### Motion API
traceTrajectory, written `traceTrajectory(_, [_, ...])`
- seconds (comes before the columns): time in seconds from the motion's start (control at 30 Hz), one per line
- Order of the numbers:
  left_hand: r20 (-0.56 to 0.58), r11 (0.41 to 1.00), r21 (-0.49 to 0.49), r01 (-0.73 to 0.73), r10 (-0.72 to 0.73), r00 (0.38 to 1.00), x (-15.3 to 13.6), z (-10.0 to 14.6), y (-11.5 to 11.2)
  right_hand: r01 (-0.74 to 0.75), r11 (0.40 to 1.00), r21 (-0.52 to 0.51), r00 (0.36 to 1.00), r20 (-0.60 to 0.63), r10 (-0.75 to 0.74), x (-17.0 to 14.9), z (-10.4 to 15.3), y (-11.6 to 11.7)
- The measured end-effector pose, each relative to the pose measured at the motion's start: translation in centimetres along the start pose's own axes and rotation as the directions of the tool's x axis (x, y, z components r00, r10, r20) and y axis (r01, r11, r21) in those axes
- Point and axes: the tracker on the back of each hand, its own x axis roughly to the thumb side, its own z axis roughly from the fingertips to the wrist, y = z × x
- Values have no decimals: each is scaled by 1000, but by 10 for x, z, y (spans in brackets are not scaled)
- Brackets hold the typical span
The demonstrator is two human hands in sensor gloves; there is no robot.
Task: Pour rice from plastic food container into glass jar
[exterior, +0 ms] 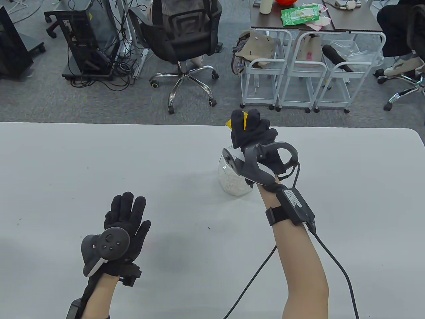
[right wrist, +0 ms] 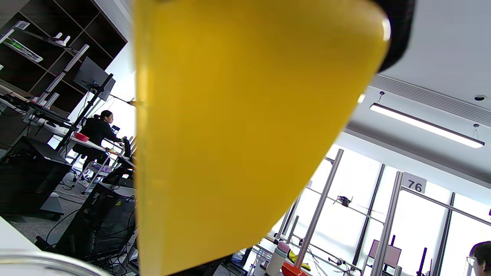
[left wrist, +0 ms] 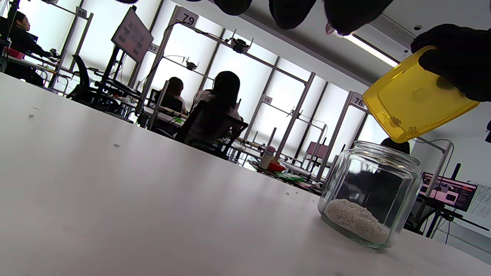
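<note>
Yellow container held tipped over an open glass jar with rice in it

The yellow plastic food container (left wrist: 414,99) is gripped by the right hand (exterior: 254,138) and held tilted, its lower corner just above the mouth of the glass jar (left wrist: 370,193); only a few grains are seen clinging inside near that corner. The jar is stood upright on the white table (exterior: 99,166), right of centre, with a low heap of white rice (left wrist: 356,220) on its bottom. The left hand (exterior: 124,221) is laid flat with fingers spread wide, holding nothing, well apart at about 8 o'clock from the jar
</note>
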Motion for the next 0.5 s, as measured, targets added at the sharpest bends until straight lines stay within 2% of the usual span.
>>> traceTrajectory(0.27, [0,1000,-2,-2,2,1000,0,0,0,24,999,30,999,-41,-23,-8,3,3])
traceTrajectory(0.5, [-1,1000,-3,-3,3,1000,0,0,0,240,968,76,948,-232,-217,-29,3,6])
